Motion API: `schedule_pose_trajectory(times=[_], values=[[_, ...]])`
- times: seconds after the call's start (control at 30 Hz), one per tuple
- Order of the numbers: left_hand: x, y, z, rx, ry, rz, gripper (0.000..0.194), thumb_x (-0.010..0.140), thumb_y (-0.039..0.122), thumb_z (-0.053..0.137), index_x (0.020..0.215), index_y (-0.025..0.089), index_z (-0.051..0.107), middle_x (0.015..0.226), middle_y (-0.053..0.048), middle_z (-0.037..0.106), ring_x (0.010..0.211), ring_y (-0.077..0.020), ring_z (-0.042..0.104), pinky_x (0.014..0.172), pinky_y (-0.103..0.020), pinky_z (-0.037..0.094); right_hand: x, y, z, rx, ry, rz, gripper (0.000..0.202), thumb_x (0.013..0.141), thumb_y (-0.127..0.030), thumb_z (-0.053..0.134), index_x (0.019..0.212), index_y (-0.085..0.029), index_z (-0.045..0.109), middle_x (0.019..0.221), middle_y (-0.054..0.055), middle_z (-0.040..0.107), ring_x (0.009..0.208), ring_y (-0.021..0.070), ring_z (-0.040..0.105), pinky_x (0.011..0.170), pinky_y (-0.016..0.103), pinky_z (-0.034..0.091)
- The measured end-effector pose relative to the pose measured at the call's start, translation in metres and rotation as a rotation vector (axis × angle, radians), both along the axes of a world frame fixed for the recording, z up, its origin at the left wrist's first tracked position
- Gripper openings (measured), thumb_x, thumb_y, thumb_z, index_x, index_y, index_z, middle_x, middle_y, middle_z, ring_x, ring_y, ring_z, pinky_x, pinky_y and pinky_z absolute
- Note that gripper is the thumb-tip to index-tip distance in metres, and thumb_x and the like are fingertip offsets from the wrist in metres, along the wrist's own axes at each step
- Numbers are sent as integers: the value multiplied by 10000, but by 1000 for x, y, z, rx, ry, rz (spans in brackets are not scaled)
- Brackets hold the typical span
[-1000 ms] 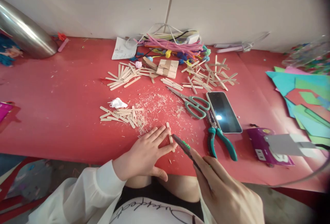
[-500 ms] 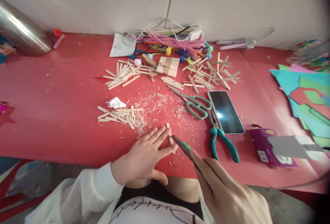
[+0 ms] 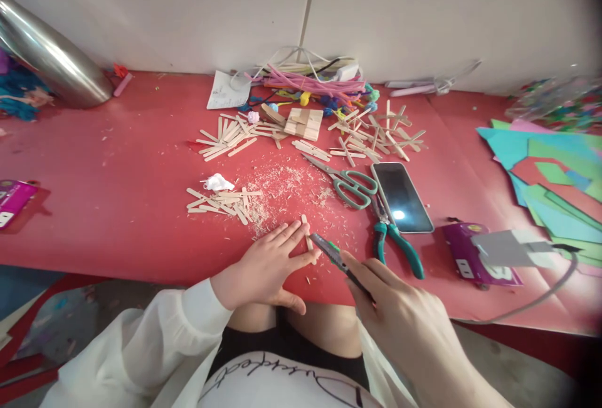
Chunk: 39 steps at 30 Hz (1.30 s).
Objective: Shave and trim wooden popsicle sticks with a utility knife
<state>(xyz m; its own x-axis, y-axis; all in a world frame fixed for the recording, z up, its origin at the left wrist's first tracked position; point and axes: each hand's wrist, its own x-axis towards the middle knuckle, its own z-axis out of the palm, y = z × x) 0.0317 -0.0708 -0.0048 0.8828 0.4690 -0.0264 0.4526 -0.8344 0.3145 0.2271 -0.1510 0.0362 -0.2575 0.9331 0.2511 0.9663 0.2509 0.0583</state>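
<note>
My left hand (image 3: 270, 264) lies spread on the red table, its fingertips pressing on one small wooden stick (image 3: 309, 242). In my right hand (image 3: 388, 301) is a utility knife (image 3: 329, 251) with a green slider; its blade tip is just right of the stick, with a narrow gap between them. Pale wood shavings (image 3: 282, 185) are scattered beyond my hands. A loose pile of wooden sticks (image 3: 219, 204) lies at their left, beside a crumpled white tissue (image 3: 217, 182).
Right of the shavings are scissors (image 3: 352, 187), pliers (image 3: 397, 245), a phone (image 3: 402, 198) and a purple box (image 3: 480, 257). More sticks (image 3: 230, 135), a strapped stick bundle (image 3: 303, 123) and pink strands (image 3: 305, 84) lie farther back. A metal flask (image 3: 56, 57) stands at back left.
The view has shifted a little, bringing a purple box further in at the left. The knife tip has drawn slightly back from the stick. My left hand still presses the stick down.
</note>
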Motion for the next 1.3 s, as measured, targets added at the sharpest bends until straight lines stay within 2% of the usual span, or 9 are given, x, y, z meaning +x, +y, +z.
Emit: schedule_pose_trajectory(times=[0.17,0.37,0.5,0.77,0.93,1.03,1.13,1.23,1.3], values=[[1,0,-1,-14,11,3,845,675,742,415,1326,207,361,1452,-145,136,1330,-289,89,1057,-416,138,-14,-8,-6,19,-41,-39,347,830,-165,367,1044,-115,636,652,24,611,326,81,451,309,242,238],[1,-1,-2,-40,65,21,842,668,723,462,1340,227,349,1453,-125,129,1330,-300,73,1046,-451,149,-19,-7,-3,-264,256,-229,381,780,-154,438,1122,-198,600,767,62,649,538,158,573,417,247,282],[1,-2,-3,-59,91,31,841,672,717,468,1360,266,293,1461,-102,82,1333,-291,39,1045,-467,125,-8,-6,-11,-258,421,-280,286,752,-208,490,978,-239,662,756,33,680,648,170,608,484,229,350],[-2,-4,-7,-52,91,72,779,710,673,479,1357,278,296,1465,-78,60,1334,-277,36,1052,-448,117,-12,-22,-32,-131,731,-354,301,718,-252,515,979,-286,661,889,30,675,747,207,598,567,275,384],[-2,-12,-10,5,35,114,836,672,655,542,1363,259,286,1453,-111,115,1321,-306,113,1030,-472,182,-9,-32,-49,-41,1053,-377,385,736,-366,517,1082,-213,593,888,62,639,715,194,569,612,307,403],[-3,-14,-10,79,-82,214,833,743,589,516,1396,188,189,1447,-130,149,1322,-270,148,1047,-419,191,-13,-44,-62,-77,1301,-296,465,768,-461,482,1131,-172,513,683,6,577,523,134,491,499,270,384],[-11,-7,-9,153,-163,345,616,873,429,392,1382,127,224,1439,-132,193,1328,-226,148,1070,-378,151,-35,-62,-77,-217,1487,-134,379,716,-517,552,864,-168,570,520,-45,469,440,104,423,446,246,364],[-28,6,-7,208,-242,475,499,901,324,333,1352,117,286,1408,-128,288,1308,-210,228,1067,-373,176,-74,-77,-96,-408,1585,61,391,761,-544,485,723,-164,570,552,9,532,521,136,519,524,272,438],[-40,14,-5,226,-279,526,501,896,329,342,1335,90,309,1377,-148,341,1282,-217,287,1053,-373,216,-101,-81,-106,-536,1589,199,410,745,-553,506,737,-155,605,591,35,586,559,156,559,573,304,471]])
